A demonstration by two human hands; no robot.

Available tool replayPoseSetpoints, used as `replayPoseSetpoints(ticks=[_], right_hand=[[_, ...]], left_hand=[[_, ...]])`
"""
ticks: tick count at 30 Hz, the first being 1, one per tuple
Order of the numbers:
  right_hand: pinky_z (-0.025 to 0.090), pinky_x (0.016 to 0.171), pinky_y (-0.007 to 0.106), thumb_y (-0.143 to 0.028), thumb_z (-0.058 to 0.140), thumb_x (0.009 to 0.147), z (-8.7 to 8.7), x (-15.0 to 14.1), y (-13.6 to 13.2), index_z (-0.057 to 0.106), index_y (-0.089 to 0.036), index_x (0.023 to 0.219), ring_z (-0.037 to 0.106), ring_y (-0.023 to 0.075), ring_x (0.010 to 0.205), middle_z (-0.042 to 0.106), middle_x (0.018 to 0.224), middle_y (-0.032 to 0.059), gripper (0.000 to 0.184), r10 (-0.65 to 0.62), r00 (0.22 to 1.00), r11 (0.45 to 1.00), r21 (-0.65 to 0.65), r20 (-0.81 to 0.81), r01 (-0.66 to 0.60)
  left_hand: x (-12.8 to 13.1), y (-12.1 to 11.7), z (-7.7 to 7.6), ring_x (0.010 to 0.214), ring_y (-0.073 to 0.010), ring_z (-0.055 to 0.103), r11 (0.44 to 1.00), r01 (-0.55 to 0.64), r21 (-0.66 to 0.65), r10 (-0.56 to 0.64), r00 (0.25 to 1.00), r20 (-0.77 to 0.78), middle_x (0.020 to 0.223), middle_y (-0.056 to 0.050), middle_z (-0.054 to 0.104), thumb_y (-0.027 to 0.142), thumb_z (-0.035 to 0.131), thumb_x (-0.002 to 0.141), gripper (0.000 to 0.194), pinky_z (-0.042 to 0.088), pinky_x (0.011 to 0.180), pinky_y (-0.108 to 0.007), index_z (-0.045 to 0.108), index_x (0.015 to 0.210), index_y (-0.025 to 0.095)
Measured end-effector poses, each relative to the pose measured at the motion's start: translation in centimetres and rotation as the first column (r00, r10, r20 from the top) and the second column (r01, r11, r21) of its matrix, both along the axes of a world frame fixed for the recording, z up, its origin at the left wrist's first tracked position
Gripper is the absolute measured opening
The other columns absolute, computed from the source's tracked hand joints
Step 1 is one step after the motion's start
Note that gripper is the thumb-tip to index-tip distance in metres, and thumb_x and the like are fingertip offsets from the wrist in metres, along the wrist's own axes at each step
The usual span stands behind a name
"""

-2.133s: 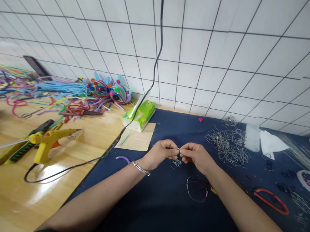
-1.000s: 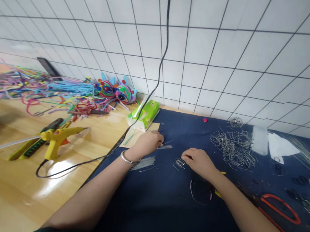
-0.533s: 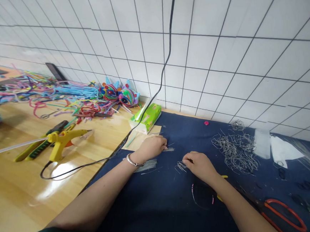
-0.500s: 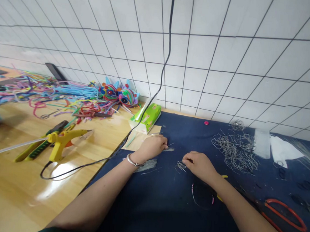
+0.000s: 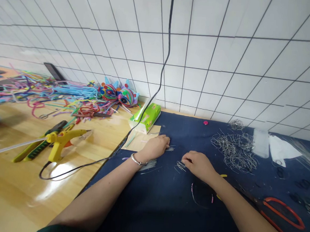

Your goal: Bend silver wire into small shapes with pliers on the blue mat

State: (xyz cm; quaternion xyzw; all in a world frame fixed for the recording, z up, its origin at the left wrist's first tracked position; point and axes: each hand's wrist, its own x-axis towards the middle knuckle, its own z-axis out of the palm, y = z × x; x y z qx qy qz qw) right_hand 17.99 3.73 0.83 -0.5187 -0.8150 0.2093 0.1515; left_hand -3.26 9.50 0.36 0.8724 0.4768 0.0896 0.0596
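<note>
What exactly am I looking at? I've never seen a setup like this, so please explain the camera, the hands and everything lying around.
There is no machine here: these are a person's bare hands, seen by one head-worn camera looking forward and down. The left hand, with a bracelet at its wrist, has its fingers at some short straight wires. The right hand is at a small bunch of bent wires. Whether either grips anything is hidden by the fingers.

On the dark blue cloth also lie a wire tangle and orange-handled scissors. To the left, the wooden table carries a yellow glue gun and coloured strips.
</note>
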Motion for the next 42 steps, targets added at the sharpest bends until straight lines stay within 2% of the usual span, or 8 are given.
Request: replayPoseSetpoints(ticks=[4, 8, 11, 17, 22, 26, 32, 42], right_hand=[[0.041, 0.070, 0.025, -0.026, 0.046, 0.083, -0.2, 0.0, -0.1, 0.065, -0.023, 0.081, 0.057, 0.0134, 0.074, 0.061, 0.080, 0.0014, 0.019, -0.005, 1.000, 0.999, 0.041, -0.028, 0.006], [0.040, 0.081, 0.028, -0.022, 0.041, 0.087, -0.3, -0.5, -0.4, 0.060, -0.020, 0.098, 0.053, 0.0157, 0.088, 0.059, 0.095, 0.0053, 0.022, -0.027, 0.996, 0.951, 0.304, -0.085, 0.051], [0.038, 0.084, 0.030, -0.021, 0.038, 0.089, -0.2, -0.9, -0.7, 0.058, -0.018, 0.100, 0.050, 0.0173, 0.092, 0.057, 0.096, 0.0075, 0.024, -0.003, 1.000, 0.907, 0.420, 0.000, 0.003], [0.037, 0.074, 0.028, -0.017, 0.038, 0.088, -0.4, -0.8, -0.7, 0.060, -0.018, 0.078, 0.048, 0.0152, 0.076, 0.056, 0.076, 0.0045, 0.024, -0.020, 0.990, 0.895, 0.444, 0.142, -0.046], [0.036, 0.075, 0.026, -0.020, 0.042, 0.087, -0.6, -0.4, -0.3, 0.064, -0.022, 0.087, 0.050, 0.0145, 0.078, 0.058, 0.077, 0.0033, 0.022, -0.021, 0.994, 0.920, 0.392, 0.103, -0.021], [0.036, 0.074, 0.025, -0.023, 0.043, 0.087, -0.7, -0.2, 0.0, 0.065, -0.023, 0.088, 0.051, 0.0140, 0.079, 0.059, 0.079, 0.0029, 0.022, -0.051, 0.996, 0.939, 0.342, 0.066, 0.025], [0.036, 0.073, 0.025, -0.025, 0.043, 0.087, -0.9, -0.2, -0.1, 0.064, -0.023, 0.087, 0.051, 0.0140, 0.078, 0.059, 0.079, 0.0024, 0.022, -0.046, 0.997, 0.953, 0.302, 0.065, 0.024], [0.032, 0.070, 0.029, -0.016, 0.043, 0.085, 0.0, -1.2, -0.9, 0.058, -0.018, 0.070, 0.042, 0.0161, 0.073, 0.053, 0.073, 0.0048, 0.021, -0.030, 0.970, 0.893, 0.442, 0.241, -0.082]], left_hand=[[0.2, -0.7, 1.1, 0.074, -0.0168, 0.052, 0.999, 0.038, 0.019, -0.038, 0.999, -0.002, 0.079, -0.006, 0.055, 0.018, 0.042, 0.084, 0.013, 0.038, 0.068, -0.027, 0.055, 0.080, 0.015], [1.2, -2.1, 2.2, 0.074, -0.0188, 0.051, 0.983, 0.117, 0.144, -0.109, 0.992, -0.061, 0.076, -0.006, 0.055, 0.016, 0.041, 0.085, 0.013, 0.034, 0.072, -0.033, 0.053, 0.080, 0.015], [2.3, -3.3, 2.8, 0.073, -0.0195, 0.050, 0.959, 0.211, 0.192, -0.195, 0.976, -0.098, 0.076, -0.005, 0.055, 0.014, 0.039, 0.086, 0.013, 0.032, 0.071, -0.034, 0.051, 0.081, 0.016], [3.1, -4.3, 3.2, 0.071, -0.0181, 0.051, 0.949, 0.271, 0.159, -0.265, 0.963, -0.057, 0.075, -0.005, 0.056, 0.016, 0.038, 0.087, 0.015, 0.031, 0.069, -0.033, 0.051, 0.080, 0.015], [1.7, -3.3, 3.2, 0.074, -0.0166, 0.053, 0.955, 0.285, 0.080, -0.287, 0.958, 0.007, 0.076, -0.004, 0.058, 0.019, 0.041, 0.087, 0.016, 0.031, 0.070, -0.030, 0.056, 0.085, 0.016], [0.9, -2.8, 3.5, 0.077, -0.0169, 0.054, 0.959, 0.272, 0.080, -0.273, 0.962, 0.011, 0.078, -0.005, 0.059, 0.017, 0.040, 0.087, 0.019, 0.031, 0.071, -0.030, 0.059, 0.086, 0.016], [1.5, -3.3, 3.2, 0.078, -0.0165, 0.052, 0.941, 0.324, 0.094, -0.326, 0.946, 0.001, 0.079, -0.004, 0.058, 0.018, 0.043, 0.086, 0.017, 0.030, 0.070, -0.030, 0.060, 0.088, 0.018], [2.4, -4.0, 3.0, 0.069, -0.0170, 0.046, 0.924, 0.339, 0.176, -0.327, 0.940, -0.095, 0.069, -0.003, 0.053, 0.012, 0.045, 0.081, 0.014, 0.028, 0.066, -0.033, 0.055, 0.073, 0.017]])
